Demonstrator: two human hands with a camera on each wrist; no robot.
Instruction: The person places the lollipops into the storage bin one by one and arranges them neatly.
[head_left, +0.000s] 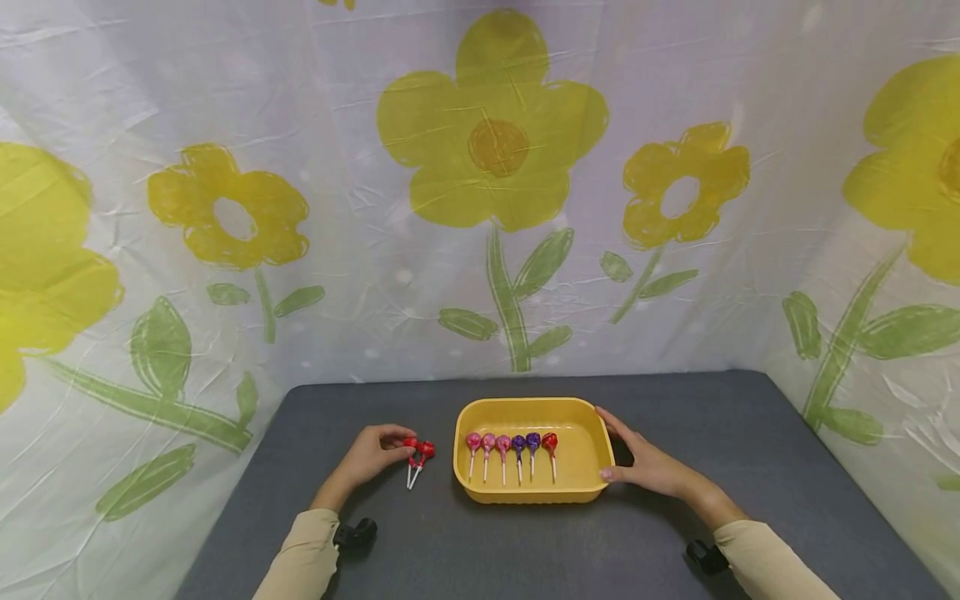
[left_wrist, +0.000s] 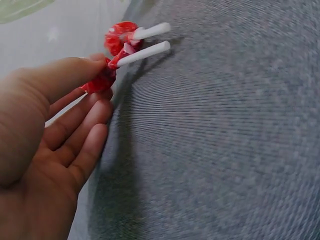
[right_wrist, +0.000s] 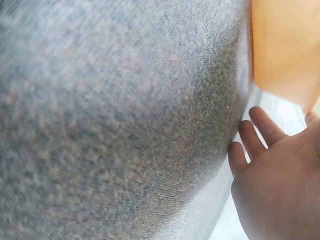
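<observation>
On the left, my left hand (head_left: 375,454) pinches a red-wrapped lollipop (left_wrist: 101,81) between thumb and fingers, its white stick pointing away from the palm. Right beside it is a second red lollipop (left_wrist: 120,37), close to the fingertips. A yellow tray (head_left: 581,496) stands in the middle of the table. Inside it several lollipops lie in a row, sticks toward me: pink ones (head_left: 489,442), purple ones (head_left: 533,441) and, at the right end, a red one (head_left: 550,442). My right hand (head_left: 648,462) holds the tray's right end, thumb at the near side and fingers toward the far corner.
A dark grey cloth-covered table (head_left: 480,550) lies under everything. Behind and at both sides hangs a pale curtain (head_left: 360,317) printed with yellow flowers, close to the table's far edge. Black bands (head_left: 356,534) sit on both wrists.
</observation>
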